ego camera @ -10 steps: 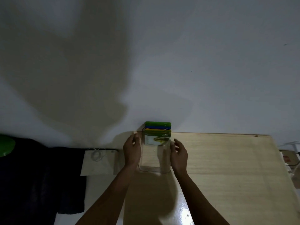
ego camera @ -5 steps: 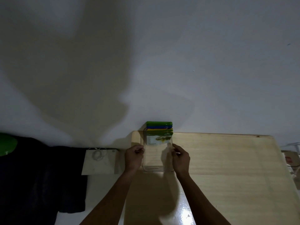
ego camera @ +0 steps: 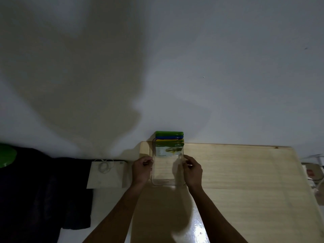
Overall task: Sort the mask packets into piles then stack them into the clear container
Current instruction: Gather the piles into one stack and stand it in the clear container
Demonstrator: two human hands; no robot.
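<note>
A clear container [ego camera: 167, 178] stands on the wooden table [ego camera: 245, 181] near its far left corner, against the wall. Mask packets [ego camera: 169, 140] stand upright in its far end, with green, blue and yellow top edges showing; the front one [ego camera: 168, 150] is white with a green picture. My left hand [ego camera: 142, 170] grips the container's left wall with curled fingers. My right hand [ego camera: 192, 170] grips its right wall the same way. The near part of the container holds nothing.
A white paper bag [ego camera: 107, 174] with cord handles lies left of the table. Dark cloth [ego camera: 43, 190] covers the lower left, with a green round object [ego camera: 7, 155] at the left edge. Cables and a small box [ego camera: 312, 172] sit beyond the table's right edge.
Both hands went from open beside the container to curled onto its side walls. The container has stayed almost in place.
</note>
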